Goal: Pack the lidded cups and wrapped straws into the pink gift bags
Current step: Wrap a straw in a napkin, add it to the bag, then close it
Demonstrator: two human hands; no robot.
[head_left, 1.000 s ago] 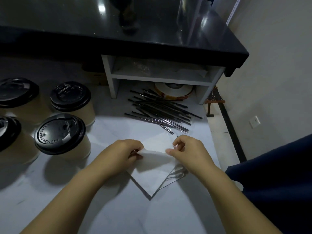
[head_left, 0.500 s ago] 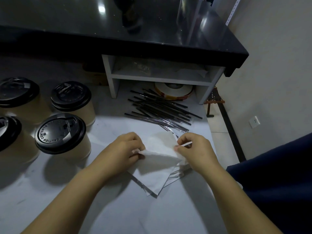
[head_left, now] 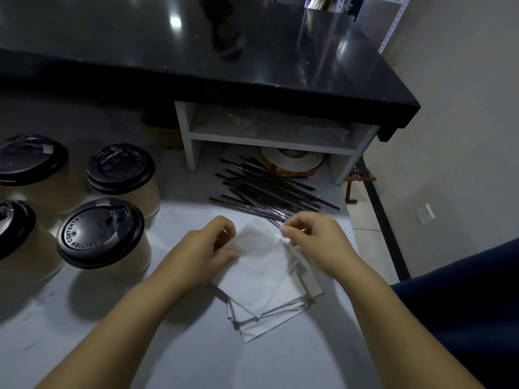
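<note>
White napkin stack (head_left: 264, 299) now fanned; right hand (head_left: 314, 237) lifted w/ top sheet.

A pale marble-look tabletop (head_left: 174, 346) carries four tan paper cups with black plastic lids (head_left: 105, 234) at the left, a loose heap of black straws in clear wrappers (head_left: 269, 192) toward the back, and a fanned stack of white paper squares (head_left: 261, 284), perhaps napkins. A small white shelf unit (head_left: 269, 141) stands behind the straws.
</note>
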